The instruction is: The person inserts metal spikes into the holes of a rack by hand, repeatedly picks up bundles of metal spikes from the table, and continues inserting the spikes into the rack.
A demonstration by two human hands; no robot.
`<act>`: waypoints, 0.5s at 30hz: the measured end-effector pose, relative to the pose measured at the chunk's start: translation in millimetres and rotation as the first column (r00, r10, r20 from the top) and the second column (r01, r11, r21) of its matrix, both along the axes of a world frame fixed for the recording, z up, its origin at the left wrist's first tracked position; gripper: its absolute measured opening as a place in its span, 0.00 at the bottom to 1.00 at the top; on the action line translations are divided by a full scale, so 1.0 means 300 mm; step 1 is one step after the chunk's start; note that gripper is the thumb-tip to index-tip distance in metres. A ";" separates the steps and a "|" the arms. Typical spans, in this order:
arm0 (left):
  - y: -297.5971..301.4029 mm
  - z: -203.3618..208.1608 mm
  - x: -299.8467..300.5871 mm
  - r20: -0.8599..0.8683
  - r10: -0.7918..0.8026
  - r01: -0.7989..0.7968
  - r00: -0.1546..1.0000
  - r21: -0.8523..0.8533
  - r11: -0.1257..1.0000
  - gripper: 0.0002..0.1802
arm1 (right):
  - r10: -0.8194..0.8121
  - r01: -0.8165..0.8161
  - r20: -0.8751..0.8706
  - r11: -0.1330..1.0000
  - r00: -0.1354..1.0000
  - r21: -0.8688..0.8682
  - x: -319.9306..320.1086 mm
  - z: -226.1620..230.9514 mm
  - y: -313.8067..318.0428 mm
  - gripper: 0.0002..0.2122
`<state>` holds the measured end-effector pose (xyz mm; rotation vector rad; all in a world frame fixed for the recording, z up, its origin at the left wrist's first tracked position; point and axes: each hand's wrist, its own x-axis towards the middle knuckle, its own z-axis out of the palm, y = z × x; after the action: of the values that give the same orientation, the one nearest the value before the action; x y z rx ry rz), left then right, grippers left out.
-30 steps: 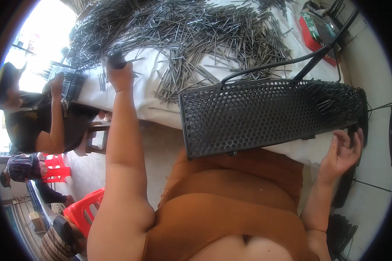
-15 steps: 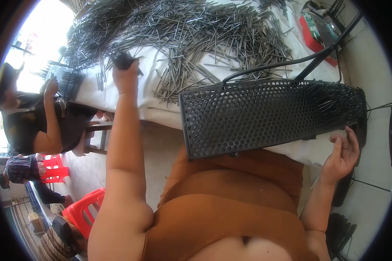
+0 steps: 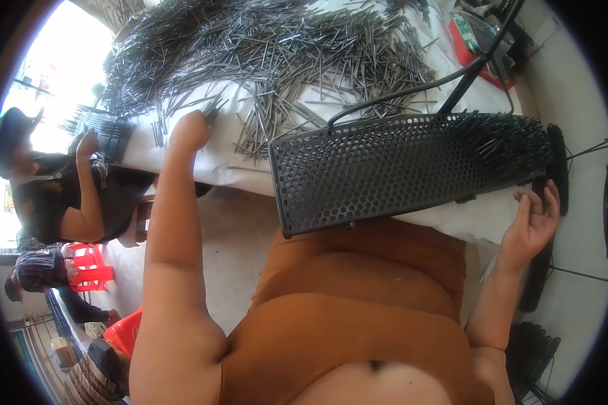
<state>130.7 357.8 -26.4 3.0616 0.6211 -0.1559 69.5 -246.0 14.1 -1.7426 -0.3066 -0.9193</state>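
My left hand (image 3: 190, 130) is closed over the white-covered table, its back toward me. A small bunch of thin dark rods (image 3: 213, 110) sticks out past its fingers, which are partly hidden. Just beyond spreads a large heap of similar loose rods (image 3: 270, 64). In front of my body stands a long black rack (image 3: 365, 175) with a honeycomb of holes, tilted toward me. Many dark rods (image 3: 510, 145) stand packed in its right end. Below that end, my right hand (image 3: 535, 226) is palm up and open, fingers loosely bent, holding nothing.
A bent black metal bar (image 3: 412, 94) rises behind the rack. At the far right is a red tray (image 3: 476, 54) with packages. To the left, a person (image 3: 61, 189) works at a second rod-filled rack (image 3: 111, 131). A red stool (image 3: 91, 266) stands behind.
My left hand has drawn slightly nearer, and its fingers have turned out of sight. The whole view has shifted a little, moving the rack left and up. My right hand has barely moved.
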 end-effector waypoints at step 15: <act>-0.418 0.205 -0.165 0.370 0.490 0.317 0.789 -0.929 0.191 0.09 | -0.066 0.080 -0.323 0.996 0.944 0.030 -0.131 0.018 -0.062 0.13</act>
<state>81.1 232.5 34.9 1.5360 0.3716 0.3389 30.2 -264.6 19.6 -1.8395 -0.0081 -0.6718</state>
